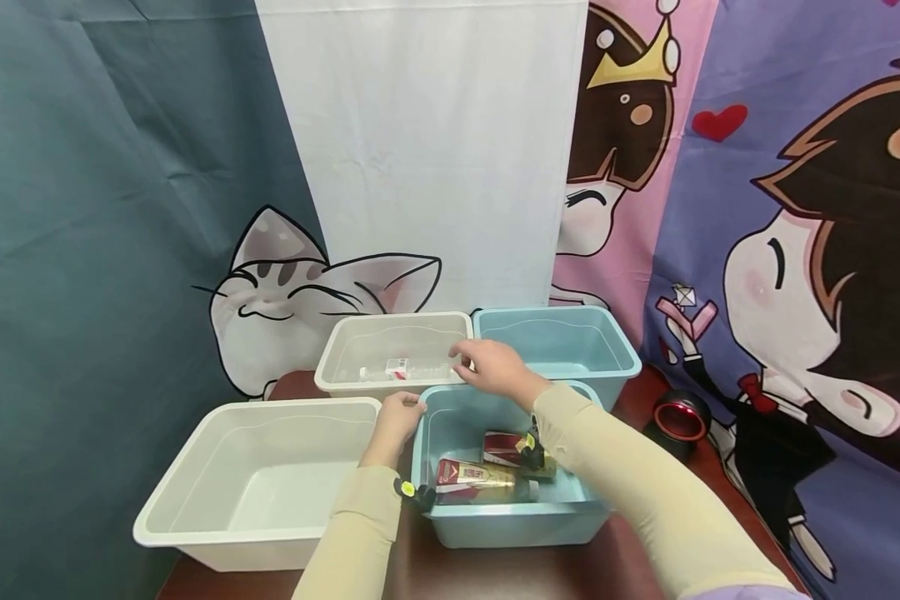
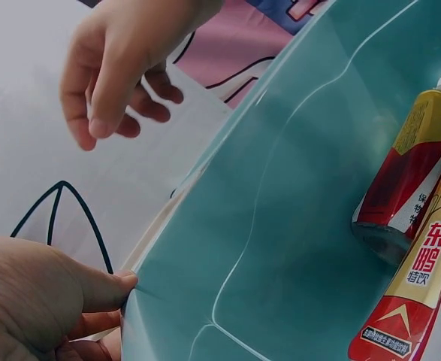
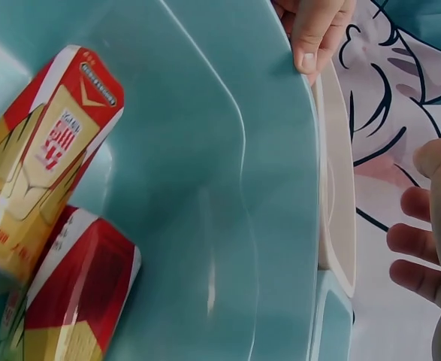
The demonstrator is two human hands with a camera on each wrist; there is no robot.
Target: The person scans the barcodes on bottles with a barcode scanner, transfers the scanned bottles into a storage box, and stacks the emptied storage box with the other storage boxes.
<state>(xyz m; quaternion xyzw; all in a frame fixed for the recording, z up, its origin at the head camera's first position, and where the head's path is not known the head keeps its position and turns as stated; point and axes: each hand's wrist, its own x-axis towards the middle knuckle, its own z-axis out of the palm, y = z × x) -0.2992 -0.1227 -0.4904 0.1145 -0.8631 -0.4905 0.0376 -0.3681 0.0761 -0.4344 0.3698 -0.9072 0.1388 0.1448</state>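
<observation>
My left hand [image 1: 396, 425] pinches the left rim of the front blue bin [image 1: 510, 527], its thumb on the inner side in the left wrist view. My right hand [image 1: 498, 368] hangs in the air beyond that bin's far edge, near the right end of the back white bin [image 1: 341, 348]. Its fingers are loosely bent with nothing between them. Two drink bottles with red and gold labels lie in the front blue bin: a nearer bottle [image 2: 430, 263] and a farther bottle [image 2: 404, 173]. Inside the back white bin lies a clear plastic bottle [image 1: 397, 369] with a small label.
At the front left stands a larger white bin [image 1: 292, 492]. Another blue bin [image 1: 562, 342] is at the back right, beside the back white bin. A black device with a glowing red ring [image 1: 681, 417] stands on the brown table [image 1: 487, 575] at right. Printed cloth hangs behind.
</observation>
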